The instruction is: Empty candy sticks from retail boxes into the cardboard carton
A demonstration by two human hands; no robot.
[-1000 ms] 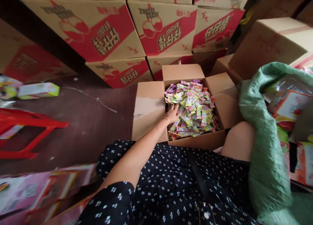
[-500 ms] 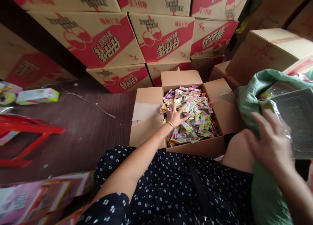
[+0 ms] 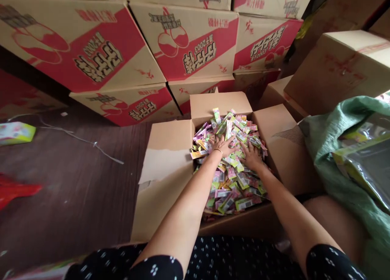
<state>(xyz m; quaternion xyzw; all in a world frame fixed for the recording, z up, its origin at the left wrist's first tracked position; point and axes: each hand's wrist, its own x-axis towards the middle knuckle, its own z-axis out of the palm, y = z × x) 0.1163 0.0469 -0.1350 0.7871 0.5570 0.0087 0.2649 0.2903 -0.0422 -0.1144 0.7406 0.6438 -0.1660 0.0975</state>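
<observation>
My left hand (image 3: 224, 145) and right hand (image 3: 251, 156) lie side by side, fingers spread flat on the heap of small sachets (image 3: 231, 178), which runs from under my palms back toward me. The 2 hands grip nothing. The heap fills the open cardboard box (image 3: 164, 178) on the dark floor (image 3: 76, 178), red-printed cartons (image 3: 195, 48) stacked beyond and a green sack (image 3: 329, 150) just to the right.
</observation>
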